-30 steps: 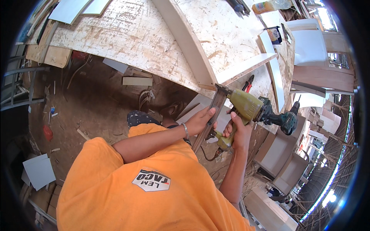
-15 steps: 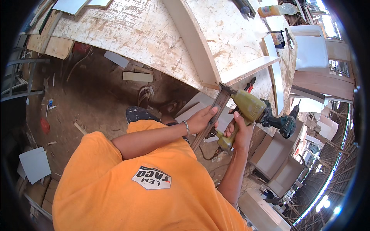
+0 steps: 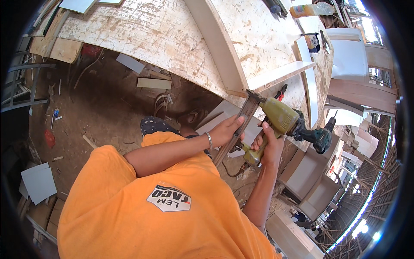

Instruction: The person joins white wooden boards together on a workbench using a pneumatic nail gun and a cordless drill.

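Observation:
An olive-green pneumatic nail gun [image 3: 279,115] is held in front of my body, near the table's corner. My right hand [image 3: 271,146] is closed round its handle, the thumb lying up along the side. My left hand [image 3: 229,131], with a bracelet at the wrist, grips the long metal magazine [image 3: 249,110] from the other side. The gun's nose is close to the corner where a long white board [image 3: 215,47] standing on edge meets a shorter white board [image 3: 282,75]. Partly behind the gun, red-handled pliers [image 3: 281,92] rest on the table.
The worn white worktable [image 3: 142,32] spreads ahead. A dark teal cordless drill [image 3: 319,139] lies right of the nail gun. A bottle [image 3: 311,10] and a small dark box [image 3: 311,42] stand on the far right. Scraps and offcuts [image 3: 154,83] litter the floor.
The nail gun, in both hands, has shifted very slightly up and to the right. My grip looks the same.

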### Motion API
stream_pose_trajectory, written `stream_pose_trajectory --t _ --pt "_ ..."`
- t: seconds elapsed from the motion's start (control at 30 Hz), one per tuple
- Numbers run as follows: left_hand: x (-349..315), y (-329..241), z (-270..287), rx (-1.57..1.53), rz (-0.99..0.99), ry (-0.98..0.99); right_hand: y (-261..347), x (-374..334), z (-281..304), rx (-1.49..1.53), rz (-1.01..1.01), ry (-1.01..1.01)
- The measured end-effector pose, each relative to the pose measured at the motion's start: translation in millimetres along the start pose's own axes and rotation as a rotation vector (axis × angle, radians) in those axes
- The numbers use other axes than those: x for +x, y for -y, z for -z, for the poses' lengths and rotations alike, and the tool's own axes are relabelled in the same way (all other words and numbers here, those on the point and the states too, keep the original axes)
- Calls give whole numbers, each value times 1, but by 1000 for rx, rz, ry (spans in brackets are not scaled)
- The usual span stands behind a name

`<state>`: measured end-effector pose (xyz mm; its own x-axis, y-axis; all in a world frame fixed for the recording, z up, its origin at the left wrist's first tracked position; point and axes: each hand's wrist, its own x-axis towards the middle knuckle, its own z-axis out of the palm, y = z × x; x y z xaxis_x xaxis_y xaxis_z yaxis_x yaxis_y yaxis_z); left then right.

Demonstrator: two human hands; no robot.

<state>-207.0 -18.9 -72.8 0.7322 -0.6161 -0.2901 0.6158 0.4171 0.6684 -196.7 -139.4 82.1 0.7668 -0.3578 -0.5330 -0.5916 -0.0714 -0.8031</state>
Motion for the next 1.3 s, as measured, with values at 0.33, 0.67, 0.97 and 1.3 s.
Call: stream_pose_trajectory --t 0.33,0.67,0.97,1.3 --pt "-2 -7 0 -10 35 28 0 -3 1 119 5 34" --pt "-4 -12 0 -4 18 11 -3 -1 -1 65 -11 -32" --pt "-4 -13 -1 -13 70 30 2 -3 0 53 0 -12" --pt "-4 -13 0 -10 26 32 8 -2 -3 30 -12 -12"
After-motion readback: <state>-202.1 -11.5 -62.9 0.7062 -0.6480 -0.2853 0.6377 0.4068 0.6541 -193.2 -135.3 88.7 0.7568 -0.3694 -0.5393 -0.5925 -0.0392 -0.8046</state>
